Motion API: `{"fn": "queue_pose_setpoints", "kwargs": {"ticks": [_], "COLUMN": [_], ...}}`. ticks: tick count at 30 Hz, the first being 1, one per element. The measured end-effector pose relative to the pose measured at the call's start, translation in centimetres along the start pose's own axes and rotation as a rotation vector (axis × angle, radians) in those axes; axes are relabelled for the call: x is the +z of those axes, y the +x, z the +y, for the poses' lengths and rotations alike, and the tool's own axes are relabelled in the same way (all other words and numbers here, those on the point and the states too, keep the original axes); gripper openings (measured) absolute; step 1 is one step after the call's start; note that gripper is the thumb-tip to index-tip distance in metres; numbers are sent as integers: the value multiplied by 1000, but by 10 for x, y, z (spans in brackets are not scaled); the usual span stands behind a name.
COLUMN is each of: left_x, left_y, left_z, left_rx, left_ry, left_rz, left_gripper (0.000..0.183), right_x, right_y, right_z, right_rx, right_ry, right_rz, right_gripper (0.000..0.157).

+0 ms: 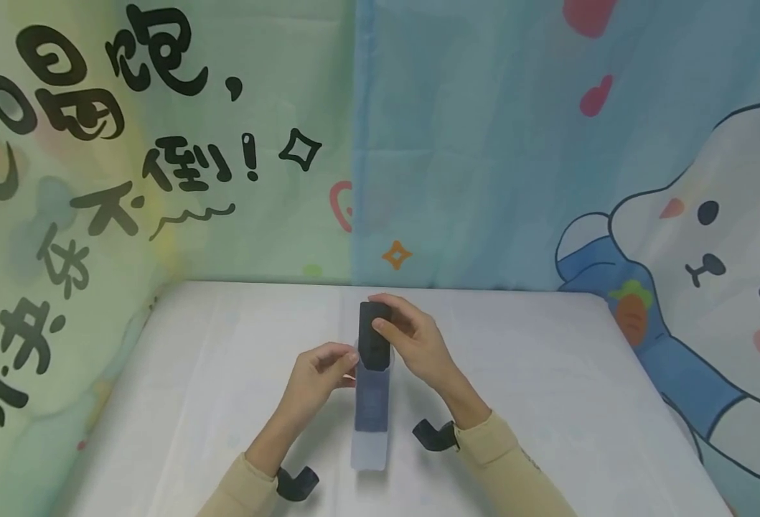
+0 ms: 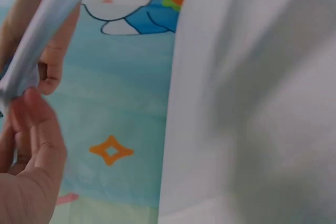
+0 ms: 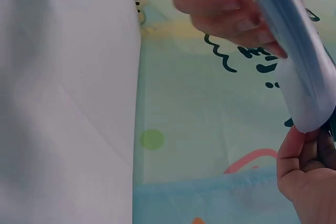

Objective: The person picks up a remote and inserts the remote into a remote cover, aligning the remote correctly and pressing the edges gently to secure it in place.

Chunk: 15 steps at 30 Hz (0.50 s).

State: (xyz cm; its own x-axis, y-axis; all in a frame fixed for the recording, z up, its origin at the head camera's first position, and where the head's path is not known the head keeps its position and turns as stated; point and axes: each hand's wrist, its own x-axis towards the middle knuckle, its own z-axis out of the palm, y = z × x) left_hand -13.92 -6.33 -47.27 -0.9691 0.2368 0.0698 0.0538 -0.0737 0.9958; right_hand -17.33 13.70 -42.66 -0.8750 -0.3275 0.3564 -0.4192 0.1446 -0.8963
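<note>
Left hand (image 1: 318, 370) pinches the side of the long translucent pale-blue plastic sleeve (image 1: 369, 451), seemingly steadying it, while the right hand (image 1: 418, 345) grips the black rectangular block (image 1: 374, 341) at its far end, over the white cloth-covered table (image 1: 515, 359).

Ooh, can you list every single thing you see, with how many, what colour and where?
black rectangular piece: one, black, upper end of the case
translucent case: one, clear with a blue part, between the hands
table: one, white, below
backdrop: green left, blue right, behind
writing: several characters, black, left
cartoon animal: one, white, right
carrot: one, orange, on its clothes
solid hearts: two, pink, upper right
wrist mounts: two, black, at the wrists
sleeves: two, beige, bottom
hands: two, bare, either side of the case
</note>
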Motion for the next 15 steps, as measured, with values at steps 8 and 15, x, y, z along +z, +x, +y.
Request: {"fn": "queue_pose_setpoints", "kwargs": {"ticks": [8, 15], "left_x": [2, -2], "left_y": [2, 6], "left_z": [-3, 7], "left_rx": [37, 64], "left_ry": [154, 148], "left_rz": [23, 51], "left_gripper": [69, 65], "right_x": [10, 9], "right_y": [0, -8], "right_z": [3, 5], "right_rx": [14, 133], "right_ry": [-4, -108], "right_rz": [-27, 63], "right_gripper": [44, 34]}}
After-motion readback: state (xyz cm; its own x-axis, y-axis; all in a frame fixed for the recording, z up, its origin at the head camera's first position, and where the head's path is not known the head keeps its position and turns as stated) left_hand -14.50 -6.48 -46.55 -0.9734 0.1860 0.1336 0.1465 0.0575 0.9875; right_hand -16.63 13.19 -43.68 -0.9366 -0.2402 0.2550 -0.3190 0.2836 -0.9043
